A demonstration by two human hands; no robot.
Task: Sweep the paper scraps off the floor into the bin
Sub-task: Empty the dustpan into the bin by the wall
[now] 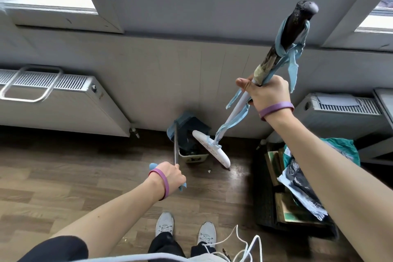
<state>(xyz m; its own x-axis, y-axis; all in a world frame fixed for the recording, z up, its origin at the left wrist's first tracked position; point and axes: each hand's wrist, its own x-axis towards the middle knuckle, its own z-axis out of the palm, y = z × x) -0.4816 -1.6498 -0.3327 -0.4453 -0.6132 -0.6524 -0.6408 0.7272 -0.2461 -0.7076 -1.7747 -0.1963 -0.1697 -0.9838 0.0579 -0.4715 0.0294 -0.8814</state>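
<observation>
From the head view, the right hand (pixel 264 91) is clenched around the upper shaft of a broom (pixel 238 110), just below its dark, worn grip, which is wrapped with strips of pale blue cloth (pixel 292 57). The shaft slants down and to the left to the white broom head (pixel 212 149), which sits tilted beside the bin. The left hand (pixel 170 174) is lower and nearer the body, closed around the blue grip of a long-handled dustpan (pixel 182 132); its thin metal rod rises away from the hand to the blue pan, which is tipped over the bin (pixel 193 156), a small pale container standing against the wall. One small paper scrap (pixel 209 170) lies on the floor just in front of the bin, between the two hands and well below the right one; other scraps cannot be made out.

There are two hands, each with one purple wristband, two grey shoes, two radiators and one bin. The floor (pixel 85 176) is brown wood-look planks. Grey panelled wall runs beneath windows. A dark crate (pixel 297 208) of bags and papers sits at the right.
</observation>
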